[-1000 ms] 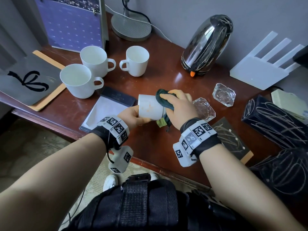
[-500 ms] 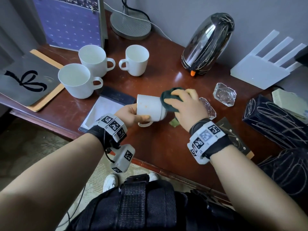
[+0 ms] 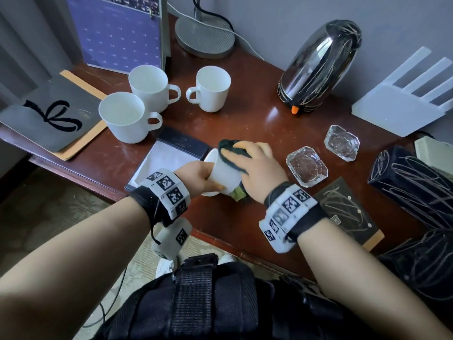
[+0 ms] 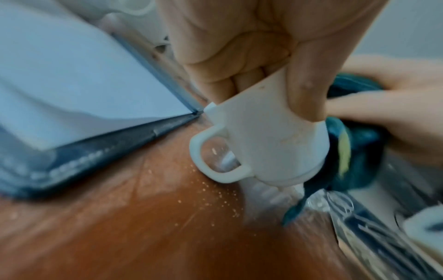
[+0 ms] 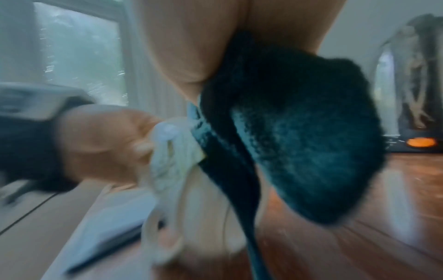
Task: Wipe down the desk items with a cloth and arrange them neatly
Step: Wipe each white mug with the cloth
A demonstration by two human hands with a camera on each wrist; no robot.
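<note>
My left hand [image 3: 199, 176] grips a white mug [image 3: 224, 174] by its mouth end, tilted above the desk [image 3: 245, 126], handle downward. My right hand [image 3: 255, 165] presses a dark green cloth [image 3: 232, 153] over the mug's upper side and base. In the left wrist view my thumb lies on the outside of the mug [image 4: 263, 147], and the cloth [image 4: 357, 151] wraps its base end. The right wrist view is blurred; it shows the cloth [image 5: 299, 142] bunched under my palm, with the mug [image 5: 172, 166] and left hand [image 5: 103, 144] behind it.
Three more white mugs [image 3: 122, 116] [image 3: 149, 87] [image 3: 213, 88] stand at the back left. A notepad folder [image 3: 169, 158] lies under the hands. Two glass ashtrays [image 3: 306, 166] [image 3: 342, 142], a steel kettle [image 3: 321, 67], a lamp base [image 3: 204, 38], a white router [image 3: 397, 106] and black boxes [image 3: 416, 182] fill the right.
The mug has been turned in my left hand so its handle points down. My right hand has slid the cloth from the base end up over the mug's side.
</note>
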